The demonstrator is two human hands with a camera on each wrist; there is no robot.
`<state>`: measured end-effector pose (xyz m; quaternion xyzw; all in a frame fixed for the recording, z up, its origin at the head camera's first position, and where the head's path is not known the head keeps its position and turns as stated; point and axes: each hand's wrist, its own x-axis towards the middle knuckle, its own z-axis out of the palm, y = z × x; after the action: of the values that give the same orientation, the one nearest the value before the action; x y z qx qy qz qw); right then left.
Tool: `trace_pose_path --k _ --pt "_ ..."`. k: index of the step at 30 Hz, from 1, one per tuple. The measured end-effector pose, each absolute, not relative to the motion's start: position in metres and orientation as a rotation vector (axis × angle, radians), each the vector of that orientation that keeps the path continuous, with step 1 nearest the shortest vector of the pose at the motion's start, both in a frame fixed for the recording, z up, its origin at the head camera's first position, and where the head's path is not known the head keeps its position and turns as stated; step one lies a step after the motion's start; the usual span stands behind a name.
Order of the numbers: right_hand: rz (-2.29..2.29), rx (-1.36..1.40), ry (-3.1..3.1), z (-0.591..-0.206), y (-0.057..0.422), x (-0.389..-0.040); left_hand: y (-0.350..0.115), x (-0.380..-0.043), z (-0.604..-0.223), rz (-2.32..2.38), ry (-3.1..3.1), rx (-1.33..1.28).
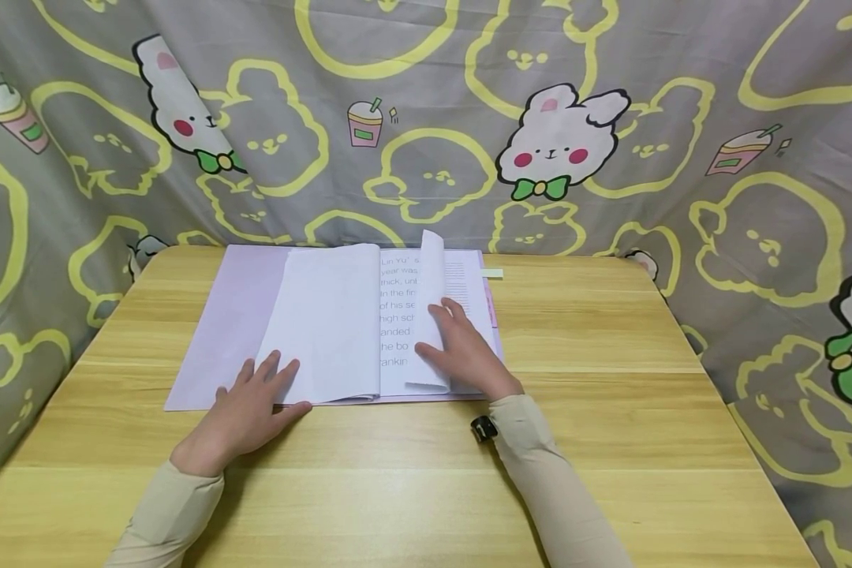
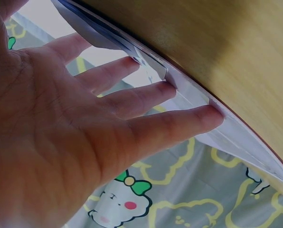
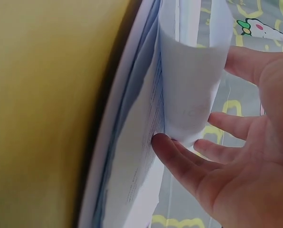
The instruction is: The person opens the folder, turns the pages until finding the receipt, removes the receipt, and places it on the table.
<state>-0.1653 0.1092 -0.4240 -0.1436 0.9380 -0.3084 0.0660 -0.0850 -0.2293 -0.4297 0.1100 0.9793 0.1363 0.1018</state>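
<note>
A book with a lilac cover [image 1: 216, 315] lies spread on the wooden table, its left white page [image 1: 326, 323] blank and its right side printed with text. From the right, one page [image 1: 431, 260] curls over leftward in an upright roll. My right hand [image 1: 461, 339] touches this curled page with its fingers extended, and in the right wrist view the fingertips [image 3: 163, 140] lie along the roll [image 3: 193, 90]. My left hand [image 1: 252, 410] rests with fingers spread at the lower left corner of the book. Its fingertips [image 2: 210, 116] meet the page edges in the left wrist view.
A pale green tab [image 1: 492, 274] sticks out from the book's right edge. Behind and beside the table [image 1: 575, 473] hangs a grey curtain [image 1: 426, 102] with cartoon bunnies and yellow outlines. A small black device [image 1: 483, 428] sits at the right cuff.
</note>
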Motion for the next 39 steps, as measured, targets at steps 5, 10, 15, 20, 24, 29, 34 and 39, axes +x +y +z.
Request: trace_pose_path --k 5,10,15,20,24,29,34,39 --pt "-0.922 -0.446 2.818 -0.424 0.108 -0.164 -0.229 -0.085 -0.430 0.402 2.894 0.325" --pt "-0.906 -0.471 2.813 -0.426 0.107 -0.163 -0.229 -0.085 -0.430 0.402 2.895 0.329" --pt "-0.885 -0.486 2.814 -0.426 0.106 -0.162 -0.229 -0.085 -0.430 0.400 2.896 0.334" --pt "-0.857 -0.500 2.818 -0.425 0.104 -0.161 -0.229 -0.084 -0.429 0.395 2.900 0.340" --pt "-0.843 -0.507 2.828 -0.424 0.102 -0.160 -0.229 -0.085 -0.429 0.393 2.899 0.337" --pt "-0.829 -0.529 2.819 -0.424 0.099 -0.159 -0.228 -0.085 -0.429 0.400 2.895 0.334" --pt "-0.832 -0.549 2.813 -0.425 0.095 -0.157 -0.228 -0.084 -0.429 0.405 2.895 0.335" --pt "-0.839 -0.570 2.806 -0.425 0.092 -0.154 -0.229 -0.084 -0.429 0.398 2.897 0.339"
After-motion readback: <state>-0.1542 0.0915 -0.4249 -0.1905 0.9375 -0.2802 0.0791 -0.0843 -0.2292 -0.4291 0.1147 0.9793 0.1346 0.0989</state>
